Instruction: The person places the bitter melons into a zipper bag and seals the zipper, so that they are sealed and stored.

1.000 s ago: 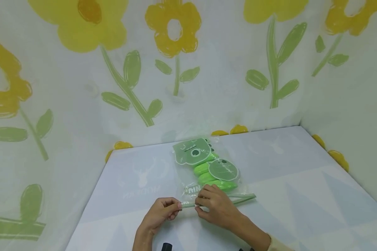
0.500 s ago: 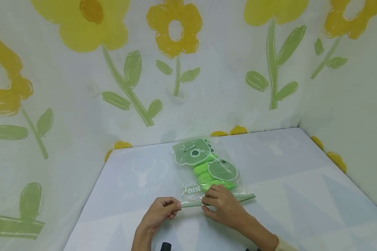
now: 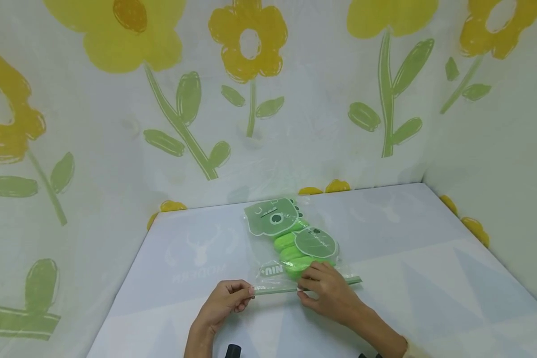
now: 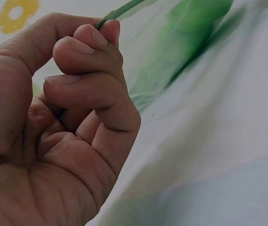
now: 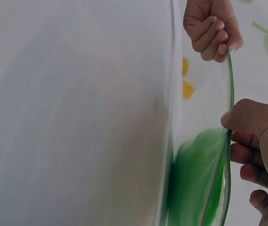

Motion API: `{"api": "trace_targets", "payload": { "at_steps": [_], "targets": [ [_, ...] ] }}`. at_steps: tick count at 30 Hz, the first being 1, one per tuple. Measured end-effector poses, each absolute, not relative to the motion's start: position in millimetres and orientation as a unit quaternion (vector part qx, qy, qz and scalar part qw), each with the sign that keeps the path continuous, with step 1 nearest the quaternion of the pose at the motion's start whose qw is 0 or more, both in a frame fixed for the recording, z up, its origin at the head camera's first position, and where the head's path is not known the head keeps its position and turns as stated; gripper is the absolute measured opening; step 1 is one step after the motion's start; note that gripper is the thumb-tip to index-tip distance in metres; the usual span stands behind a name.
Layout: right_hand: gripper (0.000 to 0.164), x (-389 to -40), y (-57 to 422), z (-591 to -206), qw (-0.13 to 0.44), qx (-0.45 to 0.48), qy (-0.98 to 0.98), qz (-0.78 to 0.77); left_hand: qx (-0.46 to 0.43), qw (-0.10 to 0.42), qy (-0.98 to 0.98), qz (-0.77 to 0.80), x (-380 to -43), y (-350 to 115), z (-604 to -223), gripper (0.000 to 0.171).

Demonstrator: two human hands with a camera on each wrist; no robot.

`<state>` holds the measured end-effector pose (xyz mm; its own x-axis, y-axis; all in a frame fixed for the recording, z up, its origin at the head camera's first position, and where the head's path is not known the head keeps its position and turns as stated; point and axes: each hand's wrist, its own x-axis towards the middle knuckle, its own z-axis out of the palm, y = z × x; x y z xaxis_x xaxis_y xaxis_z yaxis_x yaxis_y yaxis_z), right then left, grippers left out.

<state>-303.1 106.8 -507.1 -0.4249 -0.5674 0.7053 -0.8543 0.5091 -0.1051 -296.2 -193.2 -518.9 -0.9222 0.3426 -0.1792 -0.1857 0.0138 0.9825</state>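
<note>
A clear zip bag (image 3: 261, 248) with green cartoon prints lies on the table, bright green puffy contents (image 3: 291, 253) inside. Its green zip strip (image 3: 275, 291) runs along the near edge. At the strip's left end, my left hand (image 3: 225, 301) pinches the corner between thumb and index finger, the other fingers curled, as the left wrist view shows. Farther right along the strip, my right hand (image 3: 328, 293) pinches it between thumb and fingers. In the right wrist view the strip is one line between the hands, and parts into two edges (image 5: 214, 188) beyond my right fingers.
The bag rests on a pale patterned table (image 3: 429, 258). Behind and beside it stand walls with a flower print (image 3: 304, 124). A black cylindrical thing (image 3: 233, 351) shows at the bottom edge, near my left forearm.
My right hand has slid rightward along the zip strip, and the parted edges there now show as a shorter stretch. My left hand keeps its pinch on the left end.
</note>
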Motion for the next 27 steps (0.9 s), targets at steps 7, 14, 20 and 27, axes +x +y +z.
{"api": "trace_targets", "payload": {
  "at_steps": [7, 14, 20, 27],
  "targets": [
    [0.017, -303.1, 117.6, -507.9, 0.305, 0.431, -0.816, 0.235, 0.057, 0.192, 0.689, 0.697, -296.2, -195.3, -518.9, 0.022],
    [0.017, -303.0, 123.7, -507.4, 0.301, 0.426, -0.821, 0.232, 0.062, 0.192, 0.689, 0.696, -296.5, -196.0, -516.7, 0.024],
    [0.016, -301.8, 129.3, -505.9, 0.300, 0.430, -0.824, 0.217, 0.056, 0.195, 0.687, 0.698, -296.3, -195.5, -517.8, 0.022],
    [0.016, -301.8, 137.2, -505.3, 0.300, 0.426, -0.829, 0.203, 0.055, 0.193, 0.689, 0.696, -296.5, -195.0, -517.6, 0.023]
  ]
}}
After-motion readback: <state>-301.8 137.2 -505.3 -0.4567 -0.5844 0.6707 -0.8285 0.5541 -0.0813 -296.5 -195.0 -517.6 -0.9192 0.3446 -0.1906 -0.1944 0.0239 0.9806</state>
